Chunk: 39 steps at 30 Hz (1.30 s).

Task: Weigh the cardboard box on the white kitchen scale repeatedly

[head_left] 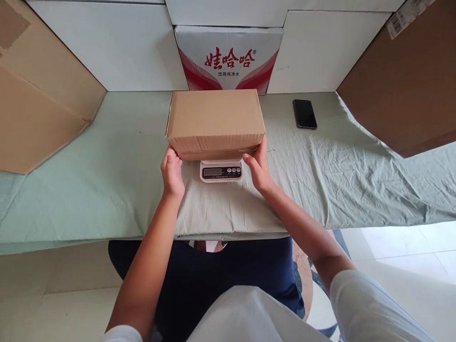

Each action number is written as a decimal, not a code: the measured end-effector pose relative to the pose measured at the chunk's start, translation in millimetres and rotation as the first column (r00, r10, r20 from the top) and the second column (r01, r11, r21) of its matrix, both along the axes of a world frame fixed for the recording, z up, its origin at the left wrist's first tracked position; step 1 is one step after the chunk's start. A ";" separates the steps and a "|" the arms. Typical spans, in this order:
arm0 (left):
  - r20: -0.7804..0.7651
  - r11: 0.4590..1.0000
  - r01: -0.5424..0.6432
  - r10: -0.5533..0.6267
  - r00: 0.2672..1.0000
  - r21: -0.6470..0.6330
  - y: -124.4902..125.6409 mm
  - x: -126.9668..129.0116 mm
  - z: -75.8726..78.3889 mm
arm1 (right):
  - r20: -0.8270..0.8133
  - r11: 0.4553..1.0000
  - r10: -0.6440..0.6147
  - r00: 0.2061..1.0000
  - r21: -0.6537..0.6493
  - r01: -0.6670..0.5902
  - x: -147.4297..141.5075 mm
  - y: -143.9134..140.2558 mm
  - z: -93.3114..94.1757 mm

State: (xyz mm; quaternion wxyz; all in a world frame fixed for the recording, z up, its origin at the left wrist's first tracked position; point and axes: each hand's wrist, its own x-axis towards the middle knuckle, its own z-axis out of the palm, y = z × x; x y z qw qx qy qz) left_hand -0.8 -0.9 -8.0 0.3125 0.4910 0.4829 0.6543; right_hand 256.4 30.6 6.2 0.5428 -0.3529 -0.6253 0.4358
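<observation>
1 cardboard box [215, 116], plain brown, top closed; located at the centre of the table, over the rear part of the kitchen scale. Whether it rests on the scale or is held just above it cannot be told.

1 left hand [173, 172], at the box's near left lower corner, fingers clamped on the box (fingertips partly hidden).

1 right hand [261, 166], at the near right lower corner, fingers likewise clamped on the box, thumb toward the front.

1 kitchen scale [221, 171], white, between the 2 hands; dark front panel with a display and 3 round buttons; rear part covered from view by the box.

1 phone [305, 114], black, lying flat to the right of the box, well apart from it.

1 printed carton [230, 59], white and red with red lettering, upright behind the box.

2 large brown cardboard pieces, at the left [46, 99] and right [395, 90] ends.

1 pale green cloth [135, 204], wrinkled, covering the table.
</observation>
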 end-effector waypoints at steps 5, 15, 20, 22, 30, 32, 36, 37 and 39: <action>0.060 0.999 -0.026 0.024 0.998 0.029 7.0 -0.7 -9.6 | -0.001 0.999 -0.015 1.000 0.033 0.015 0.0 8.3 -17.9; 0.107 0.999 -0.013 0.008 0.994 0.048 8.2 0.3 -10.8 | 0.023 0.999 -0.037 0.999 0.040 0.036 1.0 12.1 -22.0; 0.079 0.999 0.006 -0.010 0.997 0.054 8.7 -1.6 -14.0 | -0.019 0.999 -0.031 0.999 0.009 0.031 -0.9 9.6 -17.5; 0.062 0.999 0.010 -0.013 0.998 0.049 8.7 -2.6 -15.3 | -0.033 1.000 -0.024 0.999 0.007 0.025 -1.0 9.5 -16.6; 0.049 0.992 0.001 -0.007 0.999 0.123 11.1 -40.2 -25.3 | -0.204 0.987 -0.163 0.965 -0.039 0.158 15.4 25.0 -19.1; 0.033 0.993 -0.006 0.002 0.999 0.121 11.4 -48.2 -28.6 | -0.227 0.983 -0.177 0.958 -0.081 0.162 19.5 27.0 -17.3; -0.033 0.997 0.009 -0.007 0.999 0.079 10.4 -49.1 -32.3 | -0.251 0.980 -0.176 0.952 -0.132 0.146 16.8 23.3 -13.2; -0.037 0.997 0.009 -0.006 0.999 0.071 9.9 -47.5 -32.2 | -0.258 0.980 -0.175 0.950 -0.142 0.142 14.7 21.6 -12.4; -0.037 0.998 0.006 -0.004 0.999 0.057 8.8 -44.1 -30.5 | -0.270 0.979 -0.173 0.947 -0.155 0.135 11.0 18.7 -11.3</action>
